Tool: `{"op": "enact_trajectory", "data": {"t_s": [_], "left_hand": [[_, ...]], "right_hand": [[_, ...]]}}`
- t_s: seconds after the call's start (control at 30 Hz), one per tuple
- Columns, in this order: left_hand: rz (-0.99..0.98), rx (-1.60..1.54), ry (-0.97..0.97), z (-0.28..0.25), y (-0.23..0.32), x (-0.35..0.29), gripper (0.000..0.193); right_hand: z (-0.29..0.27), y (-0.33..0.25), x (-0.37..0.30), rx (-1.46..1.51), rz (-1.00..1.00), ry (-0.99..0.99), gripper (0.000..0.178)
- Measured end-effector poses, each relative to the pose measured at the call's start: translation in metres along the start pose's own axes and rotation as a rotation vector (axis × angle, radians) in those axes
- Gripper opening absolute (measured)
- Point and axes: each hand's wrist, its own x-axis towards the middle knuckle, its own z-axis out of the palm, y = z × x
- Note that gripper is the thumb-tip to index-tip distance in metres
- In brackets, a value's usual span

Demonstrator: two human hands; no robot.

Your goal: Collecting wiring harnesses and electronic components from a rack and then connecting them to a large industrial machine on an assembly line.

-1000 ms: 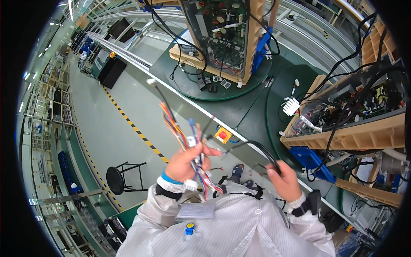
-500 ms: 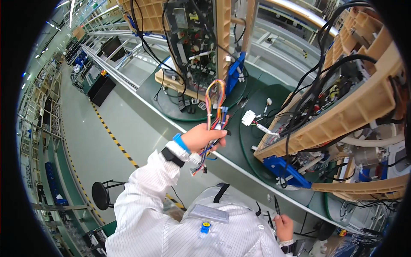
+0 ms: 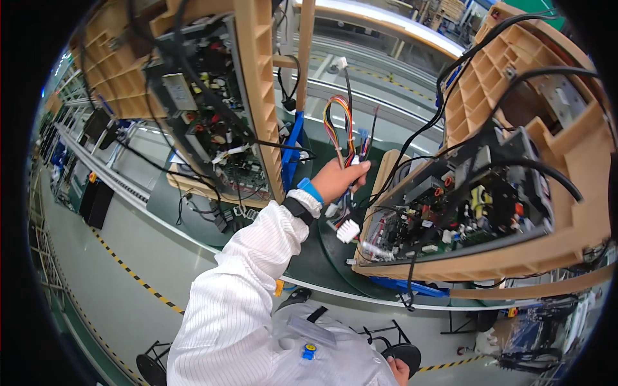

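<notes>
My left hand [image 3: 340, 179] is closed around a bundle of wiring harnesses [image 3: 339, 122] over the bench. Multicoloured wires loop up above my fist, and loose connector ends hang below it. Beside it is a white multi-pin connector [image 3: 348, 231]. To the right, an open unit with a circuit board [image 3: 444, 222] lies tilted in a tan ribbed frame [image 3: 476, 256]. My right hand [image 3: 399, 370] is low by my body, its fingers curled and partly cut off by the lower edge; what it holds, if anything, is hidden.
Another circuit-board unit [image 3: 215, 109] stands in a tan frame at the left, with a blue bracket [image 3: 293, 151]. Black cables [image 3: 444, 96] hang across both units. The green bench [image 3: 309, 260] has a pale front edge. Black stools [image 3: 402, 355] stand below.
My left hand has moved right and up with the wiring harnesses, closer to the right unit. My right hand has dropped lower, and the dark thin thing it held no longer shows. The view has turned right.
</notes>
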Motion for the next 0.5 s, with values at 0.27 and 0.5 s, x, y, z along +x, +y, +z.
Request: {"op": "enact_trajectory", "data": {"t_s": [0.27, 0.5], "left_hand": [[-0.245, 0.130, 0.195, -0.035, -0.166, 0.031, 0.044], [-0.696, 0.052, 0.173, -0.073, -0.261, -0.001, 0.034]], "right_hand": [[0.060, -0.081, 0.011, -0.215, 0.076, 0.035, 0.043], [0.088, -0.079, 0.026, -0.068, 0.208, -0.039, 0.035]]}}
